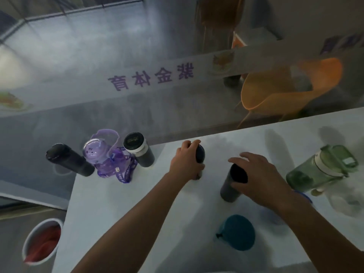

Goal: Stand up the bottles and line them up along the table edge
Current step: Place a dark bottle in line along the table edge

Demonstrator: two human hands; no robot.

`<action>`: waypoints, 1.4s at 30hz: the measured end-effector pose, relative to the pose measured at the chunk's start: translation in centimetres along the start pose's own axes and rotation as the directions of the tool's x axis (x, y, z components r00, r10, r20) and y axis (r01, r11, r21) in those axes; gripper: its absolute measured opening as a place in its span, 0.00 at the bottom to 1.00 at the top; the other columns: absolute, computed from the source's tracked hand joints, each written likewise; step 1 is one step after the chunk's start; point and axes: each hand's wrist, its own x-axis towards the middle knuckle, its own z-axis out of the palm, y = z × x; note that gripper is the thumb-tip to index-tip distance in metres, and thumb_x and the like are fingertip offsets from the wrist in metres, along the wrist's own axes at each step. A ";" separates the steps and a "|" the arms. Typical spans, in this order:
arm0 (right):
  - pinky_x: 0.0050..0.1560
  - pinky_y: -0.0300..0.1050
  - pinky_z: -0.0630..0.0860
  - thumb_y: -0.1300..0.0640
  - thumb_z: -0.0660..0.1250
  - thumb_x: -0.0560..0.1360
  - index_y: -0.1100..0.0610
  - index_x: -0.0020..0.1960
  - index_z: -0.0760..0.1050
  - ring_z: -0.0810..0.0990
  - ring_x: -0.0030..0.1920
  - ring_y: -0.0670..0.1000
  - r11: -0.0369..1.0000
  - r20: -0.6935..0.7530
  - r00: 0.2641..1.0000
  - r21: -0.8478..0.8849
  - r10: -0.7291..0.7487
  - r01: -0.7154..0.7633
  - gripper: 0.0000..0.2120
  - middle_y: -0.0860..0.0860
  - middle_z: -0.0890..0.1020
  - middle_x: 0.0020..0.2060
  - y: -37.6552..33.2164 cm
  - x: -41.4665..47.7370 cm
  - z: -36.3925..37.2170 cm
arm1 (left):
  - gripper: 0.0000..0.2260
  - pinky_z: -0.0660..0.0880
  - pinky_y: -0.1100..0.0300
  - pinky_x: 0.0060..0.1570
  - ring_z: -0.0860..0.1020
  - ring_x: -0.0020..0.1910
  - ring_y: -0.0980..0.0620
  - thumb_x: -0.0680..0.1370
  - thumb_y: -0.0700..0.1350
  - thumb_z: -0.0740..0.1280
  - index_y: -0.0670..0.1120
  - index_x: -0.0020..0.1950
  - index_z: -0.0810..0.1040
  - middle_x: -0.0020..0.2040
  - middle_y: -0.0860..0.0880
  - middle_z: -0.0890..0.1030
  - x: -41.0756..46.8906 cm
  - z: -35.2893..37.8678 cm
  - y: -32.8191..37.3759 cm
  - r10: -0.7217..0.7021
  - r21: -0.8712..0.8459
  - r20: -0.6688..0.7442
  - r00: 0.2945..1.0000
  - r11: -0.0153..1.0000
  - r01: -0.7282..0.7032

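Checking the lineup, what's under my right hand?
A dark bottle stands under the right hand, whose fingers drape over its dark cap. Its base rests on the white table; the far side is hidden.

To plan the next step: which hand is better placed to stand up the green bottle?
The right hand: the green bottle lies tilted just beside it, while the left hand grips a dark bottle farther away.

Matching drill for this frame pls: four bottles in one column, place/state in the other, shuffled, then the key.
1. purple bottle
2. green bottle
3. teal bottle
4. dark bottle

A. gripped by the left hand
B. lying on its side at the right
C. nearest the camera, untouched
D. standing at the table's left end between two dark bottles

Pairs: 1-D, 2-B, 3-C, 4-A
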 end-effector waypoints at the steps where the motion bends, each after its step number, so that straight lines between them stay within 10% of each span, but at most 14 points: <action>1: 0.70 0.52 0.66 0.44 0.71 0.72 0.42 0.72 0.63 0.64 0.72 0.53 1.000 0.025 1.000 0.017 -0.017 0.017 0.32 0.48 0.65 0.74 0.6 0.3 0.0 | 0.32 0.73 0.46 0.62 0.70 0.65 0.42 0.70 0.46 0.73 0.53 0.73 0.65 0.70 0.47 0.68 0.1 0.0 0.0 -0.010 -0.018 -0.011 1.000 1.000 0.010; 10: 0.60 0.45 0.75 0.50 0.72 0.71 0.47 0.72 0.65 0.74 0.60 0.51 0.991 0.050 0.991 0.047 -0.124 0.122 0.32 0.48 0.73 0.65 1.4 0.8 0.8 | 0.21 0.77 0.50 0.52 0.77 0.52 0.45 0.67 0.39 0.75 0.46 0.58 0.77 0.55 0.46 0.79 2.6 -6.8 -1.2 -0.061 -0.093 0.002 0.998 0.994 0.061; 42: 0.59 0.43 0.73 0.58 0.71 0.72 0.50 0.72 0.64 0.74 0.62 0.54 0.974 -0.079 0.981 0.156 0.177 -0.163 0.31 0.52 0.69 0.68 -1.5 -1.8 1.9 | 0.34 0.72 0.45 0.65 0.71 0.65 0.38 0.71 0.45 0.74 0.51 0.74 0.64 0.70 0.42 0.67 6.6 -7.9 -7.8 0.007 0.015 0.071 0.997 1.000 -0.008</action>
